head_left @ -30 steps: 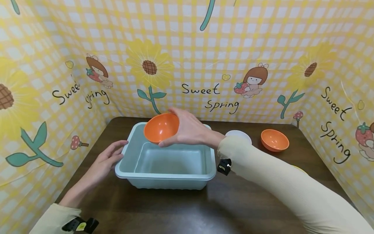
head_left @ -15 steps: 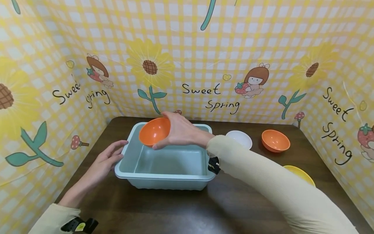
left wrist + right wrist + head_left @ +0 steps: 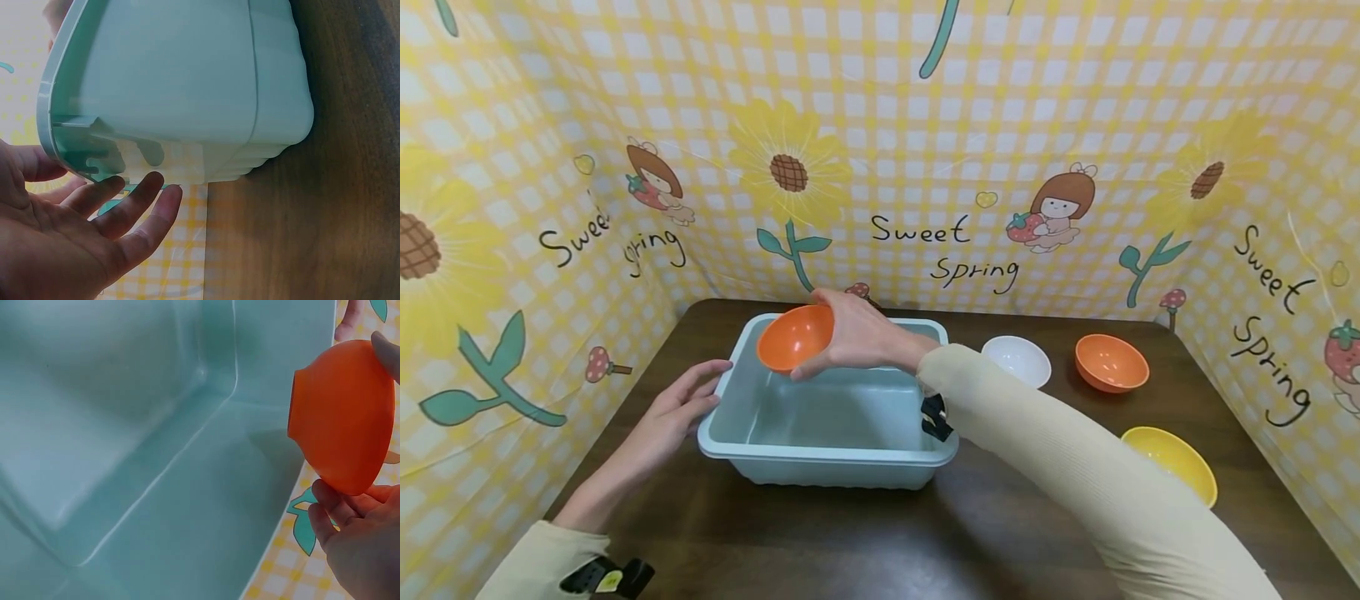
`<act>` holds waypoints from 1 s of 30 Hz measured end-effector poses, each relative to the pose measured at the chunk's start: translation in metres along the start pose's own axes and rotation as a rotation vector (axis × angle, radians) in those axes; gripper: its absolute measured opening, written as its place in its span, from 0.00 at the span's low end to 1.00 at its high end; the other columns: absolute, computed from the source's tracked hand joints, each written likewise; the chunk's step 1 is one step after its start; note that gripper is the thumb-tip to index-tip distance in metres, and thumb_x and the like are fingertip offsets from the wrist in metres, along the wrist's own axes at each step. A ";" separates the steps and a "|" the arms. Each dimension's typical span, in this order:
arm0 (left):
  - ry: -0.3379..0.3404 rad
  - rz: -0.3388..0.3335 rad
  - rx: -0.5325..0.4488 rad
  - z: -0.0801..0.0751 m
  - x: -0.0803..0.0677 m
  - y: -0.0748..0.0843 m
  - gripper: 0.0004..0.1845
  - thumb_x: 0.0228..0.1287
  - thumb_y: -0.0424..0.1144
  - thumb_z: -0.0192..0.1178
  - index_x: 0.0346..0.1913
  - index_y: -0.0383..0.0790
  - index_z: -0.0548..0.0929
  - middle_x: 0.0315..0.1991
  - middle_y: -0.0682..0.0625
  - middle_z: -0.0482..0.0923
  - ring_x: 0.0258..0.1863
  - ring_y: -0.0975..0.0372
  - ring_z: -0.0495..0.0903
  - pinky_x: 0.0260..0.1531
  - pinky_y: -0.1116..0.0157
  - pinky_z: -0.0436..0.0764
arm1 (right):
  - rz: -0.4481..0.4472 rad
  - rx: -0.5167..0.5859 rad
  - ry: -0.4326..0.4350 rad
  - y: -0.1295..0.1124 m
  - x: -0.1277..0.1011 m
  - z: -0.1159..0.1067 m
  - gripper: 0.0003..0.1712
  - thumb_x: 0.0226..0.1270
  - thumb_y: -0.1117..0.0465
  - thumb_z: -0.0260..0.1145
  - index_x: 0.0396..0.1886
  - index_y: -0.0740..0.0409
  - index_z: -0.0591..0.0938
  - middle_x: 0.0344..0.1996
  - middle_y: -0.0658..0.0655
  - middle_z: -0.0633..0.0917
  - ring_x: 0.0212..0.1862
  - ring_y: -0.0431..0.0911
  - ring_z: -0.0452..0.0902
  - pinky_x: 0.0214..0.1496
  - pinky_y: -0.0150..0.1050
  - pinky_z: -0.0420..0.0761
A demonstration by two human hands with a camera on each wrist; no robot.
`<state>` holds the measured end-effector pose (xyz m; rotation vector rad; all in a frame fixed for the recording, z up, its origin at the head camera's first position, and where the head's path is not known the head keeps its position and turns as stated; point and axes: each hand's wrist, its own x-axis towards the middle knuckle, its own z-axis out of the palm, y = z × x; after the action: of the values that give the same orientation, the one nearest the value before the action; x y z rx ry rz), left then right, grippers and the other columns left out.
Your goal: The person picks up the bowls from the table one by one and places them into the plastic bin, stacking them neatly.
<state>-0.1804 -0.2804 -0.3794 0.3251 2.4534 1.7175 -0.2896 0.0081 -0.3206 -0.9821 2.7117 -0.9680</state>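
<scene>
hands first: our left hand (image 3: 677, 410) lies flat with straight fingers against the near-left rim of the pale green tub (image 3: 827, 454), steadying it and gripping nothing. beyond it, our right hand (image 3: 857, 337) pinches an orange bowl (image 3: 795, 336) by its rim, thumb below and fingers over the top, tilted on its side above the tub's far-left corner (the wrist view shows it clear of the tub floor). we judge that we are mid-placement: the next move calls for lowering the bowl, levelling it, and loosening the fingers once it sits. farther right on the table (image 3: 1000, 533) wait a yellow bowl (image 3: 1172, 462), a white bowl (image 3: 1018, 360) and a second orange bowl (image 3: 1111, 362).
</scene>
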 end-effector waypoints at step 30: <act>-0.014 -0.010 -0.015 -0.001 -0.002 0.003 0.26 0.86 0.34 0.44 0.80 0.33 0.57 0.80 0.30 0.55 0.74 0.36 0.62 0.50 0.67 0.81 | 0.044 0.046 -0.117 0.014 0.007 0.041 0.65 0.49 0.37 0.83 0.80 0.59 0.64 0.64 0.54 0.78 0.57 0.44 0.74 0.57 0.43 0.78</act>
<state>-0.1785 -0.2811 -0.3760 0.3212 2.4270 1.7235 -0.2909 -0.0101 -0.3608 -0.9354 2.5921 -0.9306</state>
